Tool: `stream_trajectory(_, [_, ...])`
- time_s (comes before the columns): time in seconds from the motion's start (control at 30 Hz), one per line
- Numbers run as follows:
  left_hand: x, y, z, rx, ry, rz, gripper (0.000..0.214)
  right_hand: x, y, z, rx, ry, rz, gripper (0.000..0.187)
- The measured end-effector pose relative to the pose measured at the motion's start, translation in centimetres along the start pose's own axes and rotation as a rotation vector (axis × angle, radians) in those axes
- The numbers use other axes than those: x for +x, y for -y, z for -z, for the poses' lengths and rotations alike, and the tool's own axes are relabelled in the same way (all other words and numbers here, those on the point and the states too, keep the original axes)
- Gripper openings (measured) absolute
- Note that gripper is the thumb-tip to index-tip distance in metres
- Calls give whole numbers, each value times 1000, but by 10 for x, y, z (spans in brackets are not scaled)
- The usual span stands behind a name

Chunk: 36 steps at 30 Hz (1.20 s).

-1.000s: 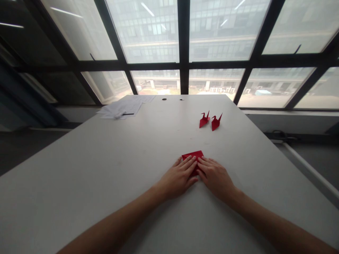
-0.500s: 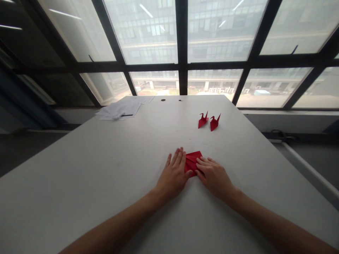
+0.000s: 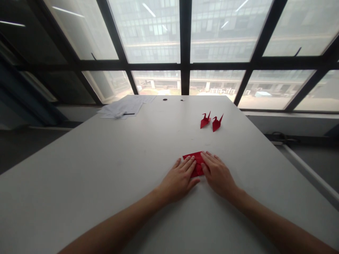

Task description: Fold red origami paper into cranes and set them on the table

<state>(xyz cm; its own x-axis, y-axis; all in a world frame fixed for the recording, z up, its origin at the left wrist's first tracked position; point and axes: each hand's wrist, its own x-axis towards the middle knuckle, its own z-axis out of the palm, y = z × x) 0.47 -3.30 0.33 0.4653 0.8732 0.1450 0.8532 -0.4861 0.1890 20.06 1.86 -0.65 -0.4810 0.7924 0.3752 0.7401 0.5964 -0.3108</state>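
Observation:
A folded red paper (image 3: 195, 162) lies flat on the white table (image 3: 106, 169) in front of me. My left hand (image 3: 179, 178) rests flat on its left part, fingers stretched out and close together. My right hand (image 3: 217, 173) lies flat on the paper's right edge, fingers extended toward the far side. Both hands press the paper down, and much of it is hidden beneath them. Further back on the right stand two finished red paper cranes (image 3: 211, 121) side by side.
A loose pile of white sheets (image 3: 122, 107) lies at the table's far left corner. Two small dark holes (image 3: 172, 100) sit near the far edge. Large windows with dark frames rise behind the table. The floor drops away on both sides.
My left hand slid off to the paper's left side, then came back onto it. My right hand moved forward along the paper's right edge.

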Motion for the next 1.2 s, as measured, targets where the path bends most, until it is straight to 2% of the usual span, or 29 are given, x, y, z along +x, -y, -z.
stream_trajectory(0.1, [0,1,-4,0,-29,6,67,-5,6,-7,-38,157,68,52])
stream_trajectory(0.17, [-1,2,-6,8,-34,31,72,-7,8,-9,-59,200,85,54])
stream_trajectory(0.43, [-1,0,-6,52,-95,267,76,-4,9,-4,-31,224,57,56])
stream_trajectory(0.5, [0,2,-6,52,-94,258,71,-3,9,-3,-4,225,47,57])
stream_trajectory(0.6, [1,6,-6,37,-62,151,59,-2,9,-3,51,208,49,59])
stream_trajectory(0.7, [1,8,-5,17,-55,118,55,0,6,-3,90,102,9,61])
stream_trajectory(0.8, [1,5,-1,10,-102,113,46,3,2,-2,67,-56,-104,48])
stream_trajectory(0.87, [2,2,3,-2,-141,100,38,4,-2,-2,22,-106,-155,37])
stream_trajectory(1.0, [4,1,10,-62,-198,119,25,4,-7,-3,-46,-84,-151,27])
stream_trajectory(1.2, [7,9,8,-94,-268,256,9,4,-8,-5,-8,-49,-138,24])
